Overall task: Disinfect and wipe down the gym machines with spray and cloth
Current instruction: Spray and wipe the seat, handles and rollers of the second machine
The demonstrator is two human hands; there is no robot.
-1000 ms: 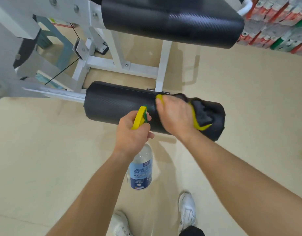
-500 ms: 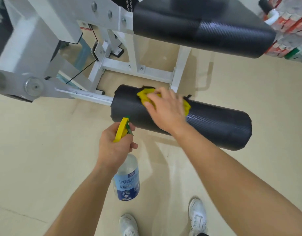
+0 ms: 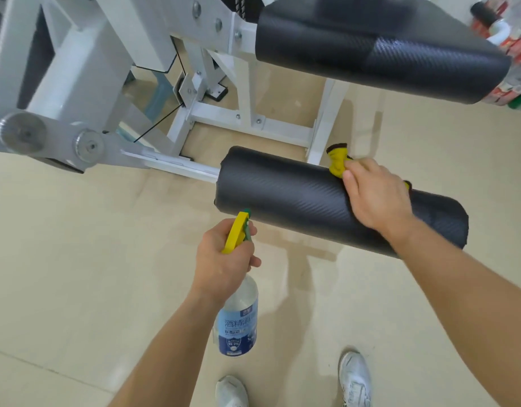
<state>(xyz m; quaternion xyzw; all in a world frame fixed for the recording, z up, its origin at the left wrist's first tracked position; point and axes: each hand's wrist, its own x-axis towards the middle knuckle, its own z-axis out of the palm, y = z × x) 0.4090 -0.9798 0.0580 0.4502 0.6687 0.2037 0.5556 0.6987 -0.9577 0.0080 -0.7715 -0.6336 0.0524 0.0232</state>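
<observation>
Wiping now: right hand [image 3: 377,198] grasps the cloth [image 3: 337,161] on the roller pad [image 3: 282,192], left hand [image 3: 221,257] clenched round the spray bottle [image 3: 238,321]. Next, likely, a firm sweep along the pad

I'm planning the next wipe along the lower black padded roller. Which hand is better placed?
The right hand: it holds the yellow cloth on the lower black padded roller. The left hand grips the clear spray bottle with yellow trigger, short of the roller.
</observation>
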